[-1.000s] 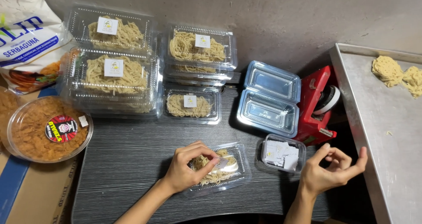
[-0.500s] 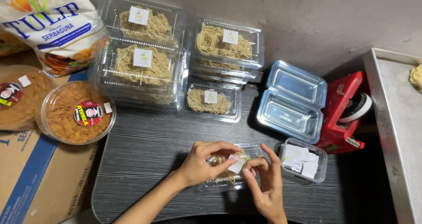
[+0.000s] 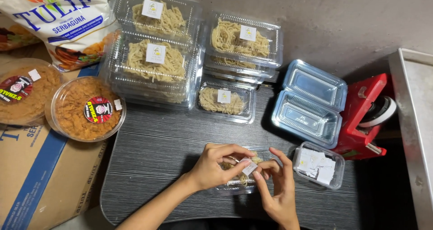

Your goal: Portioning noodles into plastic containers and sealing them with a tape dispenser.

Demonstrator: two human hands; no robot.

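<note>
Dark table (image 3: 158, 153), both hands pinching label (image 3: 249, 167) over noodle box (image 3: 234, 185), open empty box (image 3: 311, 103)

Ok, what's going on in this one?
A person is working on a small clear container of noodles at the near edge of a dark table. The left hand steadies the container while the right hand holds a small white label over its lid. Labelled noodle boxes are stacked behind, with a tub of loose labels and an open empty container to the right.
</note>
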